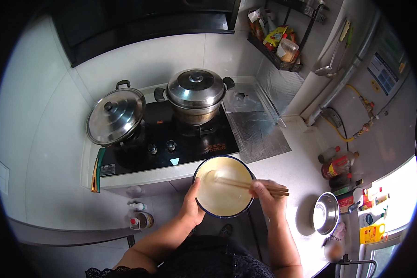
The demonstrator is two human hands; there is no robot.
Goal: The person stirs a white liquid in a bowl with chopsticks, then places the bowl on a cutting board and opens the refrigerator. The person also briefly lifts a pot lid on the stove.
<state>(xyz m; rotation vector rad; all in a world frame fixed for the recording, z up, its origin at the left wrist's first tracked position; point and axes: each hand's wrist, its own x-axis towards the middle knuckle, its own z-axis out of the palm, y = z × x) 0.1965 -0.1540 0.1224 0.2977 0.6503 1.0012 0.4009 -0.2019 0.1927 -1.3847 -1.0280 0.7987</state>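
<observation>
You've got the round cream-coloured bowl with a dark blue rim (224, 214) up in front of you, near the tabletop's (294, 173) front edge; can't tell if its base touches anything. Left hand (191, 204): fingers clamped on the bowl's left side, thumb at the rim, the rest mostly hidden. Right hand (268, 197): fingers closed round the pair of pale wooden chopsticks (236, 183), tips low inside the bowl. Looks like a stir; contents are pale and blurred, can't judge how smooth. Tips: run them along the base and up the wall, that's where lumps would sit. Keep both sticks together, drive from the wrist, short circles, stay below the rim or it may slop. Bowl seems held one-sided, so support underneath with the left and keep it level. Brace against the tabletop if it wobbles.
</observation>
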